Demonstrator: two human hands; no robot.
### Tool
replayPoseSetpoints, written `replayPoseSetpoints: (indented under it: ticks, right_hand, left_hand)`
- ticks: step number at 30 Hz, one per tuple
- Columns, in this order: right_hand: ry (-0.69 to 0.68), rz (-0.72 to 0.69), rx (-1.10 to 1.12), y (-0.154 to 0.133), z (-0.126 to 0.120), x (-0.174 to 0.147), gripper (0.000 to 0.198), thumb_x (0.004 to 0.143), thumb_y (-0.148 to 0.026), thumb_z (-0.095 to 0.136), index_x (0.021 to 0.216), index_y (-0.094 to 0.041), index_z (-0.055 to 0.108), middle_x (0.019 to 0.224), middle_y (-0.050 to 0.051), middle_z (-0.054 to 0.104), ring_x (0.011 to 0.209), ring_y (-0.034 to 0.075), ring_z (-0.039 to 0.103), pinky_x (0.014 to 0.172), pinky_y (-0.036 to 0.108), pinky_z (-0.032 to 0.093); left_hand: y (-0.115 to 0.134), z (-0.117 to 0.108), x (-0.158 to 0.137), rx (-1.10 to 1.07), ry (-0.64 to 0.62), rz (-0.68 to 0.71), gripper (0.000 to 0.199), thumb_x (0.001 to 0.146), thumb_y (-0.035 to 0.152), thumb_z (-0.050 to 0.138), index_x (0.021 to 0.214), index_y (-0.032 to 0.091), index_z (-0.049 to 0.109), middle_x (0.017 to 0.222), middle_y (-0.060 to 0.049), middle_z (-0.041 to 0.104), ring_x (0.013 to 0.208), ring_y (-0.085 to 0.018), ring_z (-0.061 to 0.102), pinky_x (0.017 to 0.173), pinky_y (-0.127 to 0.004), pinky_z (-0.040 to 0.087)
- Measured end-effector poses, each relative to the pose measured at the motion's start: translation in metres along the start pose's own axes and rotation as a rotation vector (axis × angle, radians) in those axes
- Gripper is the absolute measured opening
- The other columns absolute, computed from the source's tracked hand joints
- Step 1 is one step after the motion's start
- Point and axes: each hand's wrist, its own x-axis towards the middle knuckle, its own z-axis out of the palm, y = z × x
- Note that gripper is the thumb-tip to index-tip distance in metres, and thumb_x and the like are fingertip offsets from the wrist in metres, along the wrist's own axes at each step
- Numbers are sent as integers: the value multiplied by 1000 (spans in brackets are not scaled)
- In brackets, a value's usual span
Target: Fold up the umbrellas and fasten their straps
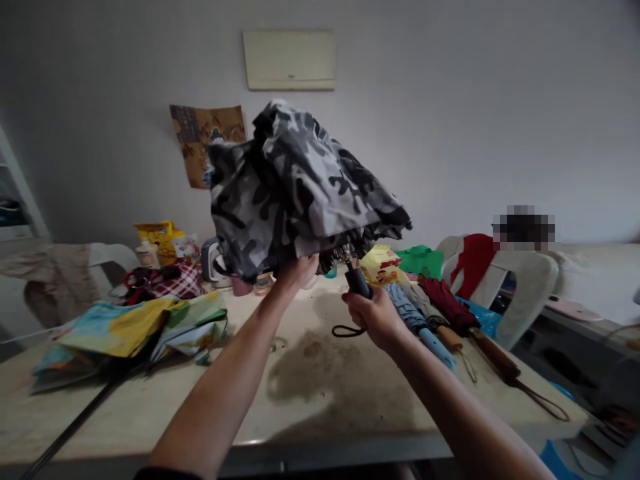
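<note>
A folding umbrella (305, 180) with a black, grey and white camouflage canopy is held up over the table, half folded with its cloth loose and bunched. My right hand (373, 313) is closed round its black handle (358, 283), from which a wrist cord (349, 331) hangs. My left hand (303, 272) reaches up to the lower edge of the canopy, touching the cloth. Its fingers are hidden behind the fabric, so I cannot see whether they grip it.
Closed blue (420, 320), beige (440, 323) and dark red (465, 320) umbrellas lie at the right of the table (320, 400). A colourful loose umbrella (115, 327) lies left, its shaft over the front edge. Snack bags and cups stand behind. White chairs flank the table; a person's head shows at right.
</note>
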Motion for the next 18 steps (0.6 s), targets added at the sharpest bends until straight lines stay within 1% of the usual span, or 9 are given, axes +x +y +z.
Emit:
replayPoseSetpoints:
  ticks: [3, 5, 6, 7, 9, 10, 13, 15, 18]
  right_hand:
    - [-99, -37, 77, -18, 3, 11, 32, 61, -29, 72, 62, -20, 41, 44, -9, 37, 36, 3, 24, 37, 20, 13]
    - [-145, -83, 196, -29, 12, 9, 34, 61, -29, 73, 63, -20, 41, 47, -10, 35, 38, 2, 24, 38, 18, 14]
    - [-172, -81, 266, -33, 18, 5, 35, 62, -29, 74, 65, -19, 41, 48, -10, 34, 39, 1, 23, 38, 17, 13]
    - [-218, -51, 329, -34, 24, -1, 36, 61, -28, 75, 67, -19, 40, 49, -10, 33, 40, 1, 21, 38, 16, 12]
    - [-334, 64, 411, -31, 34, -14, 39, 60, -27, 77, 68, -19, 40, 50, -11, 33, 41, 1, 20, 38, 15, 10]
    - [-384, 119, 434, -27, 38, -20, 39, 59, -26, 77, 68, -20, 39, 50, -11, 33, 41, 1, 19, 38, 16, 9]
    - [-427, 193, 478, -13, 48, -33, 40, 61, -26, 74, 68, -20, 35, 50, -10, 35, 40, 1, 19, 38, 16, 9]
    - [-385, 182, 500, -10, 55, -37, 39, 61, -26, 73, 69, -21, 35, 49, -11, 35, 40, 1, 19, 38, 15, 9]
    - [-324, 171, 507, -13, 64, -43, 38, 62, -26, 71, 68, -21, 34, 47, -11, 34, 38, 1, 19, 37, 16, 10]
  left_hand:
    - [14, 13, -19, 6, -17, 28, 23, 68, 11, 76, 87, 20, 66, 96, -9, 69, 112, -27, 60, 87, -27, 48]
    - [16, 20, -43, -121, -77, 57, 32, 69, 15, 78, 97, 20, 65, 109, -10, 66, 115, -26, 59, 90, -27, 47]
    - [14, 22, -54, -225, -54, 71, 39, 69, 15, 79, 104, 21, 62, 116, -10, 64, 117, -24, 58, 93, -27, 46]
    - [11, 23, -64, -327, 24, 61, 42, 70, 16, 78, 107, 23, 59, 119, -9, 63, 115, -23, 59, 93, -28, 46]
    - [5, 22, -73, -492, 138, -74, 33, 76, 25, 74, 104, 23, 57, 107, -7, 65, 101, -19, 63, 86, -28, 48]
    - [2, 20, -73, -539, 131, -176, 26, 79, 31, 71, 98, 21, 58, 96, -6, 66, 91, -18, 64, 80, -28, 49]
    - [-1, 16, -61, -573, -95, -418, 28, 81, 42, 66, 73, 16, 58, 65, -3, 58, 67, -17, 58, 65, -27, 48]
    - [2, 13, -50, -516, -133, -414, 29, 80, 37, 65, 62, 17, 55, 57, -1, 52, 60, -15, 54, 62, -27, 47]
    - [9, 4, -36, -405, -38, -291, 19, 80, 24, 63, 63, 19, 56, 57, -1, 53, 61, -17, 56, 63, -28, 47]
